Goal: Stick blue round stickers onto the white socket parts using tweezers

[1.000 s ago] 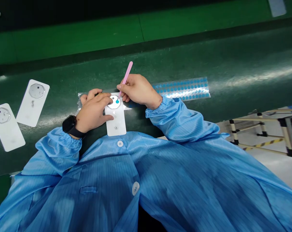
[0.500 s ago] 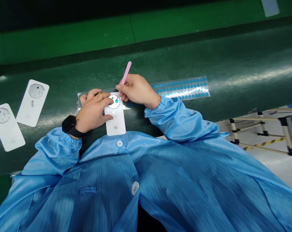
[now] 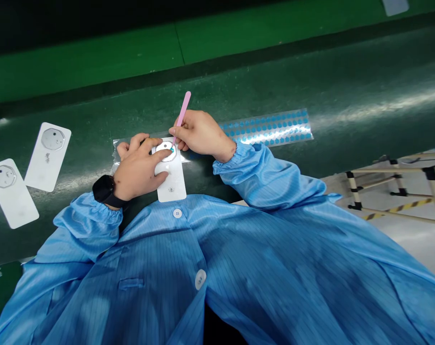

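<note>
A white phone-shaped panel (image 3: 171, 182) with an octagonal camera area lies on the green bench in front of my body. My left hand (image 3: 140, 165) rests over its left side, fingers spread, one fingertip beside a small teal sticker (image 3: 171, 150) on the octagon. Pinched in my right hand (image 3: 199, 134) are pink tweezers (image 3: 183, 109), tilted, with their tip down at the sticker. Beneath both hands runs a clear sheet (image 3: 267, 128) with rows of blue round stickers; its middle is hidden by the hands and panel.
Two more white panels, one upper (image 3: 48, 163) and one lower (image 3: 17, 201), lie at the left with corners close together. Another pale panel (image 3: 395, 6) is at the far upper right. A pipe-frame rack (image 3: 393, 191) stands on the floor to the right.
My left index finger has moved right, onto the edge of the teal sticker, which is now partly covered. The tweezers stay at the sticker. The whole view has shifted slightly.
</note>
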Action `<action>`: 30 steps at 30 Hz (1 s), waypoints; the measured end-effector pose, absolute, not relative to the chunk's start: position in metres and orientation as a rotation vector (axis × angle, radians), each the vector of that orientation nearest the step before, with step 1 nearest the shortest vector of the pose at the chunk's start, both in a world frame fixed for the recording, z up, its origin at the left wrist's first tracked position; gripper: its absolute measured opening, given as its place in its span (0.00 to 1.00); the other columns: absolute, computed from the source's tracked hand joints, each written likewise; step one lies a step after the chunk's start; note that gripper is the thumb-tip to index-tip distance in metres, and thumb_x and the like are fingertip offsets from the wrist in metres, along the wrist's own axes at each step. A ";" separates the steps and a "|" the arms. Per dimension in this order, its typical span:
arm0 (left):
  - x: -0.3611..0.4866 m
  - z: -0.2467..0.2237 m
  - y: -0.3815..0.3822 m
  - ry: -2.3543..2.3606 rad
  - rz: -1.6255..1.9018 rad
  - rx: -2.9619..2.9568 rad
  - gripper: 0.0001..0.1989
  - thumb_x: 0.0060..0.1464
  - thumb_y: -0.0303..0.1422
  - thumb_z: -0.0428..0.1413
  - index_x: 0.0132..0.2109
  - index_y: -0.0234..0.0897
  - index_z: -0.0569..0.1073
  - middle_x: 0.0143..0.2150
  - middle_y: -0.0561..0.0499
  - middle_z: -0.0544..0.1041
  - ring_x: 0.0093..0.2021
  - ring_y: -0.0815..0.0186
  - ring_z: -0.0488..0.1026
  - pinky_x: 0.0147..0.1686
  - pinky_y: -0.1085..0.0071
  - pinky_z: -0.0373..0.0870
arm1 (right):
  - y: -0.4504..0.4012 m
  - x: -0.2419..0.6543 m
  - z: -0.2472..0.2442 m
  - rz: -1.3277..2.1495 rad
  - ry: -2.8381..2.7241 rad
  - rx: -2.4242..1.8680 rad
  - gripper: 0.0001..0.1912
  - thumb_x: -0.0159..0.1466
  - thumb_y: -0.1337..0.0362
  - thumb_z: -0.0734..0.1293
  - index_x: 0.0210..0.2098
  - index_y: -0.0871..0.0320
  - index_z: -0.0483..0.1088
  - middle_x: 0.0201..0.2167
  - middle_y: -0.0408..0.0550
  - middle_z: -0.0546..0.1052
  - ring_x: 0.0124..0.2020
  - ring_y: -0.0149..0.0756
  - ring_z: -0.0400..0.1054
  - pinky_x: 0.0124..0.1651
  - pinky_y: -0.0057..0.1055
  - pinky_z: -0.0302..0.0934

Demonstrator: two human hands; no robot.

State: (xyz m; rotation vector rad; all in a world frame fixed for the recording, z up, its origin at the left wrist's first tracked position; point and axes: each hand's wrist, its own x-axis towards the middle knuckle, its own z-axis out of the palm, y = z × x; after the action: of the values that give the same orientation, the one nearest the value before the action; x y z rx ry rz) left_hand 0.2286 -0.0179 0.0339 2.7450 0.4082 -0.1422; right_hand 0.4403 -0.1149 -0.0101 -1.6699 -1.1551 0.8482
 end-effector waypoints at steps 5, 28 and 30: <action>0.230 0.036 -0.019 0.417 -0.170 2.765 0.25 0.63 0.40 0.63 0.66 0.46 0.83 0.71 0.35 0.75 0.75 0.26 0.59 0.59 0.30 0.59 | -0.115 0.441 -0.011 0.821 -1.174 -1.685 0.10 0.76 0.60 0.71 0.39 0.58 0.73 0.25 0.44 0.79 0.25 0.36 0.78 0.39 0.41 0.82; 0.231 0.036 -0.023 0.495 -0.166 2.733 0.26 0.58 0.39 0.66 0.63 0.48 0.84 0.71 0.37 0.74 0.76 0.28 0.58 0.63 0.31 0.59 | -0.131 0.435 0.003 0.813 -1.084 -1.605 0.11 0.73 0.57 0.74 0.40 0.56 0.72 0.27 0.42 0.79 0.28 0.35 0.77 0.33 0.31 0.73; 0.231 0.036 -0.022 0.501 -0.167 2.722 0.25 0.59 0.39 0.65 0.63 0.48 0.84 0.71 0.38 0.75 0.76 0.29 0.58 0.63 0.32 0.60 | -0.135 0.436 0.003 0.733 -1.209 -1.611 0.11 0.74 0.56 0.73 0.39 0.57 0.73 0.27 0.42 0.79 0.32 0.37 0.78 0.39 0.33 0.73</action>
State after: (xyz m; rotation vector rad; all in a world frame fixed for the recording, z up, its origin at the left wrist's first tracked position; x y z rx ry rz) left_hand 0.2308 -0.0222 0.0360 2.7216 0.5012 -0.1670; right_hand 0.4357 -0.1354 0.0030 -1.6111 -1.2088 0.7329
